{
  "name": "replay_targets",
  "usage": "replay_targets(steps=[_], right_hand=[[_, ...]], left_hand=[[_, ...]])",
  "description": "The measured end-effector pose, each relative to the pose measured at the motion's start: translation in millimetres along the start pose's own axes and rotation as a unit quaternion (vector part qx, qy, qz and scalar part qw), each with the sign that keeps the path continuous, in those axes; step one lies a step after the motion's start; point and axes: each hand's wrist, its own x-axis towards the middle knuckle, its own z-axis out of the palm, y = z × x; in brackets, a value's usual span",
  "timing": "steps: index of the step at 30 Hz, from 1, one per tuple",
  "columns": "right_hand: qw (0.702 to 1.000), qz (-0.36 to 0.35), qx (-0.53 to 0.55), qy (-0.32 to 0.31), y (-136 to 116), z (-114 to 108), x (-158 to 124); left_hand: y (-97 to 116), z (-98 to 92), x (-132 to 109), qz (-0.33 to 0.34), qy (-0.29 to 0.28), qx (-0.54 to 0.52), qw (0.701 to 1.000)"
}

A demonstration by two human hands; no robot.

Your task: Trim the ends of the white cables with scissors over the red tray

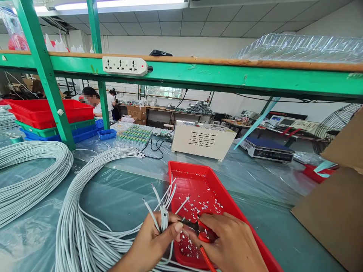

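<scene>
My left hand (154,241) is closed round several white cables (163,219), whose cut ends stick up above the fingers. Red-handled cutters (205,238) are gripped in my right hand (231,241), and their dark jaws touch the area by my left thumb. Both hands are over the near part of a red tray (190,170) strewn with small white and silvery scraps. A thick bundle of white cables (76,211) curves over the table to the left of my hands. What exactly the jaws hold is too small to tell.
A second cable coil (53,170) lies far left. Stacked bins (42,113), a beige box (202,139), a scale (263,149) and cardboard (331,219) surround the work area. A green shelf beam (198,77) crosses above. People (98,102) are in the background.
</scene>
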Motion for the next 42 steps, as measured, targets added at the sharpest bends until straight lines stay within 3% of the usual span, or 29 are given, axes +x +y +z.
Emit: replay_targets(steps=[4, 7, 10, 12, 16, 19, 22, 26, 29, 31, 33, 36, 42], right_hand=[[1.000, 0.004, -0.005, -0.016, -3, 1, 0], [0.999, 0.021, -0.006, -0.044, -7, 3, -2], [0.997, 0.048, -0.010, -0.057, -12, 5, -6], [0.996, 0.064, -0.017, -0.059, -14, 5, -8], [0.996, 0.067, -0.039, -0.038, -15, 1, -8], [0.998, 0.037, -0.053, -0.011, -15, 1, -5], [0.998, 0.033, -0.044, -0.001, -17, 3, -5], [0.992, 0.085, 0.050, -0.076, -15, 6, -5], [0.967, 0.106, 0.189, -0.135, -10, 5, -2], [0.928, 0.130, 0.325, -0.129, -8, 7, 0], [0.877, 0.156, 0.445, -0.087, -9, 10, 3], [0.823, 0.191, 0.535, -0.016, -17, 18, 3], [0.784, 0.258, 0.553, 0.112, -35, 28, 0]], left_hand=[[-1, 3.0, 2, 0.010, 0.032, -0.035, 0.999], [3, 5.5, 0, 0.069, 0.071, 0.046, 0.994], [10, 5.3, -4, 0.161, 0.075, 0.142, 0.974], [13, 4.8, -5, 0.186, 0.069, 0.163, 0.966], [8, 6.3, -4, 0.110, 0.048, 0.103, 0.987], [0, 8.1, 0, 0.027, 0.065, -0.005, 0.998], [-4, 8.7, 1, 0.001, 0.081, -0.054, 0.995], [-1, 9.4, -1, 0.004, 0.099, -0.048, 0.994], [3, 11.2, -2, 0.021, 0.131, -0.002, 0.991], [3, 12.4, -2, 0.048, 0.137, 0.048, 0.988], [3, 13.2, -2, 0.088, 0.143, 0.101, 0.981], [1, 13.3, -2, 0.154, 0.153, 0.168, 0.962], [2, 10.7, -5, 0.230, 0.143, 0.263, 0.926]])
